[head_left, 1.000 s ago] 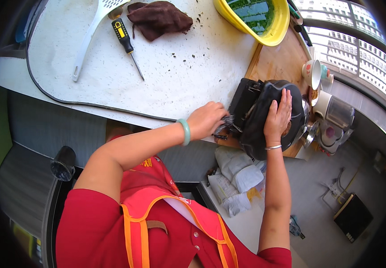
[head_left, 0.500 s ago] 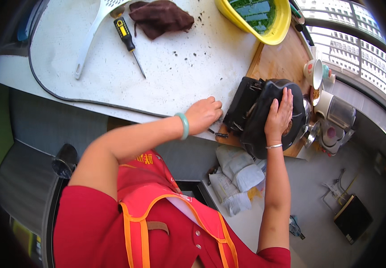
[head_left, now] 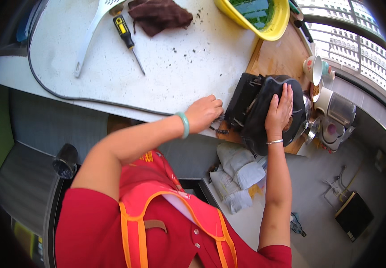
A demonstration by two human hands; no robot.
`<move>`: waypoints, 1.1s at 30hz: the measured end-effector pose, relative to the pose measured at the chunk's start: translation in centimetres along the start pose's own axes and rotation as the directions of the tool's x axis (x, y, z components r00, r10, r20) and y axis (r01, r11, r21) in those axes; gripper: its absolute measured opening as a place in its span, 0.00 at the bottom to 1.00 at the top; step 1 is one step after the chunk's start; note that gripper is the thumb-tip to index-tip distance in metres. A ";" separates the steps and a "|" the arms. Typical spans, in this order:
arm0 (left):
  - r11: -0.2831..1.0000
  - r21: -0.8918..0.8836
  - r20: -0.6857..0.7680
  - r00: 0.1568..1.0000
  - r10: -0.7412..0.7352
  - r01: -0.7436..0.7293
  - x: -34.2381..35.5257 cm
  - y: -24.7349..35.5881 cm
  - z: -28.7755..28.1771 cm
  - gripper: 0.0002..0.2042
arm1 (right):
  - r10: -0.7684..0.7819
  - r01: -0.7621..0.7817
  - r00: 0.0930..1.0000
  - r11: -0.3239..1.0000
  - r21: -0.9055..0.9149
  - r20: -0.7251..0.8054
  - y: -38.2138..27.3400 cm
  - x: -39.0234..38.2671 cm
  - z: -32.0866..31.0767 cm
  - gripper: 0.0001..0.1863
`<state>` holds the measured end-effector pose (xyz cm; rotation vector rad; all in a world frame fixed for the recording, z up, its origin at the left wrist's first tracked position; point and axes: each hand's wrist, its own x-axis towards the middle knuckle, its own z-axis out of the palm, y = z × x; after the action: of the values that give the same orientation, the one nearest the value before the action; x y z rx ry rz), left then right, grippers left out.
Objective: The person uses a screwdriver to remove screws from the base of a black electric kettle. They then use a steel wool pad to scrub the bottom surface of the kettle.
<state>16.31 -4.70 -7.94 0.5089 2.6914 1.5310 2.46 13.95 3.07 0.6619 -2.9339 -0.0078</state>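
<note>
My right hand (head_left: 280,111) lies flat with outstretched fingers on a black rounded appliance housing (head_left: 264,131), whose kind I cannot tell. A boxy black section with metal parts forms its left side. Just left of it, my left hand (head_left: 204,113) rests at the near edge of the white tabletop (head_left: 170,85). Its fingers are curled together beside some thin dark wires (head_left: 219,119); what they pinch is hidden. Short black pieces (head_left: 222,131) lie beside the housing. Farther left are a yellow-and-black screwdriver (head_left: 123,30) and a crumpled dark brown cloth (head_left: 161,18).
A wooden board (head_left: 275,58) lies under the appliance. Behind stands a yellow basin (head_left: 280,27) with greens in liquid. Bowls (head_left: 312,69) and a grey-white machine (head_left: 336,111) are at right. A white slotted ladle (head_left: 88,42) and black cable (head_left: 90,99) lie left; bags (head_left: 240,167) sit below.
The view has shifted slightly. Both hands keep nearly the same places, the right flat on the housing and the left curled at the table edge.
</note>
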 end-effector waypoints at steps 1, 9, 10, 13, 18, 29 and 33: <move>0.995 -0.097 -0.149 0.989 0.008 -0.023 0.9 1.0 -0.5 0.10 | 0.002 -0.002 1.000 1.000 0.008 0.001 0.0 0.0 0.0 0.26; 0.945 -0.305 -0.320 0.947 0.018 -0.121 3.2 3.1 1.2 0.11 | -0.012 0.012 1.000 1.000 0.019 -0.001 -0.5 0.5 0.0 0.26; 0.948 -0.303 -0.287 0.958 0.008 -0.099 2.7 2.6 0.9 0.10 | -0.021 0.021 1.000 1.000 0.016 -0.008 -0.4 0.5 0.1 0.26; 0.957 -0.290 -0.232 0.970 -0.079 0.008 2.4 1.8 0.6 0.10 | 0.001 -0.001 1.000 1.000 0.014 0.030 -0.4 -0.1 -0.3 0.26; 0.903 -0.420 -0.458 0.839 -0.295 0.088 6.2 1.1 -2.0 0.10 | 0.008 -0.010 0.999 0.999 0.032 0.034 -0.6 0.2 -0.5 0.26; 0.905 -0.410 -0.427 0.854 -0.295 0.108 7.1 -1.1 -3.2 0.09 | 0.021 -0.022 0.999 1.000 0.021 0.041 -0.9 0.5 -0.6 0.26; 0.921 -0.386 -0.483 0.862 -0.155 -0.051 11.7 -1.5 -2.7 0.12 | 0.023 -0.023 0.998 1.000 0.011 0.057 -1.1 0.6 -0.7 0.26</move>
<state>4.39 -4.39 -5.95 0.0064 2.5552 2.3884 2.47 12.73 3.80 0.6402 -2.9984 -0.0072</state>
